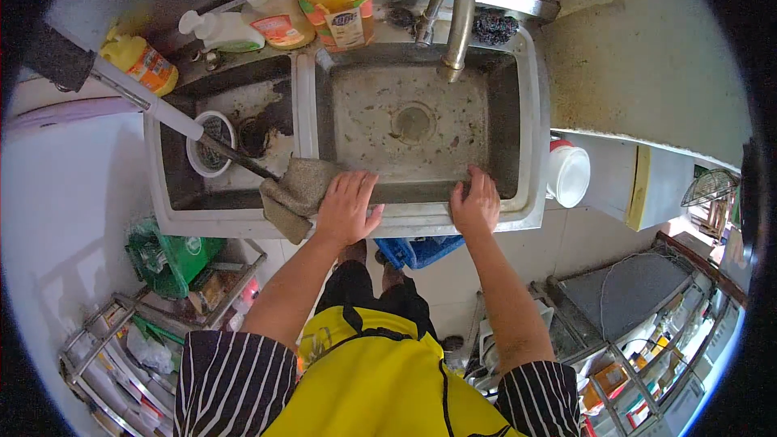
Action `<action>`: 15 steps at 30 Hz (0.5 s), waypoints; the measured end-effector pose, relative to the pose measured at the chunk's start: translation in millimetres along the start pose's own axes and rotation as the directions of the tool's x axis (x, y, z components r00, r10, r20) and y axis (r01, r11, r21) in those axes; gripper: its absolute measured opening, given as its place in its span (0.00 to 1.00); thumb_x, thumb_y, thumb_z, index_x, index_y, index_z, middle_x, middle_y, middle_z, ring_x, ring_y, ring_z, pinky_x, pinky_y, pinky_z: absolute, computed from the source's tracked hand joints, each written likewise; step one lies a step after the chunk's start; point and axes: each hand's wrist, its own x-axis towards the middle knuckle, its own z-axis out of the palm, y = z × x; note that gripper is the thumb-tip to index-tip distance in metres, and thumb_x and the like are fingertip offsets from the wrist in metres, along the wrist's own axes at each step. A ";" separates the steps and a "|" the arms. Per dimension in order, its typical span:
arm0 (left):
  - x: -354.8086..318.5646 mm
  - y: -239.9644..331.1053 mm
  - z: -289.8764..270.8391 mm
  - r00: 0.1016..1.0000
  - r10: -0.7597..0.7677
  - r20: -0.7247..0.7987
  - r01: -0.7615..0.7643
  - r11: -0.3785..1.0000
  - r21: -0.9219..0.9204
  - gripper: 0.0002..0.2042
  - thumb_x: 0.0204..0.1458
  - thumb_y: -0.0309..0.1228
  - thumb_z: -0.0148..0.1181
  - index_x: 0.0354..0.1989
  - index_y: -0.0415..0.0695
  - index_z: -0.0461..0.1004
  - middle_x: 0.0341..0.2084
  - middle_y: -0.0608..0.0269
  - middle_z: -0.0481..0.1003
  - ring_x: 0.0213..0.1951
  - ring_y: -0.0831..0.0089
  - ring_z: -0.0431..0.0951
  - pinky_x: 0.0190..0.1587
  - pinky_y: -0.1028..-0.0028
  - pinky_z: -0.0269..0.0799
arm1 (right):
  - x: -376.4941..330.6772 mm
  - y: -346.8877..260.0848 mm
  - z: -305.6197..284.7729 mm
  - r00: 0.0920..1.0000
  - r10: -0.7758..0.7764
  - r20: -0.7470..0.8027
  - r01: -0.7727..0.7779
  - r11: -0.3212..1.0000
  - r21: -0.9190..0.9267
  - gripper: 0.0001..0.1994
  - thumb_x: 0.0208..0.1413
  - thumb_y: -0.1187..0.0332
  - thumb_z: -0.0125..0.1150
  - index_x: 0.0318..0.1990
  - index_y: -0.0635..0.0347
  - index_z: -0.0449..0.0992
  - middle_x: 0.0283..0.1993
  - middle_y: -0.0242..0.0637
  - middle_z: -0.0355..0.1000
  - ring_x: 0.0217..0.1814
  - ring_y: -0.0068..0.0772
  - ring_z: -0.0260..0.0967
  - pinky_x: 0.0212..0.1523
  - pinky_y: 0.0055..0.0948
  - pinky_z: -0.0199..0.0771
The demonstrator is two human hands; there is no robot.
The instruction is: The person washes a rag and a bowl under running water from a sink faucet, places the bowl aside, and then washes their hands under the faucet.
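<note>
My left hand lies on the front rim of a double metal sink, palm down with fingers stretched forward. Beside it, a grey-brown cloth is draped over the rim near the divider; whether the hand touches it I cannot tell. My right hand rests on the same rim farther right, fingers extended and nothing held. The right basin is stained and speckled with dark bits around its drain. In the left basin sits a white round container with a mesh-like scrubber.
A curved metal faucet arches over the right basin. Behind stand an orange pump bottle, paler pump bottles and a dark scrubber. A long pole crosses the left basin. A white bucket and crowded racks flank me.
</note>
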 end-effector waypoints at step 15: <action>-3.9 -1.9 3.3 0.998 -0.042 -0.055 0.040 0.999 -0.037 0.28 0.49 0.40 0.58 0.56 0.38 0.63 0.50 0.47 0.67 0.52 0.50 0.66 0.56 0.56 0.60 | 0.2 -0.4 0.2 1.000 -0.011 0.004 0.011 1.000 0.026 0.19 0.51 0.65 0.55 0.52 0.57 0.67 0.42 0.44 0.72 0.46 0.47 0.69 0.47 0.44 0.69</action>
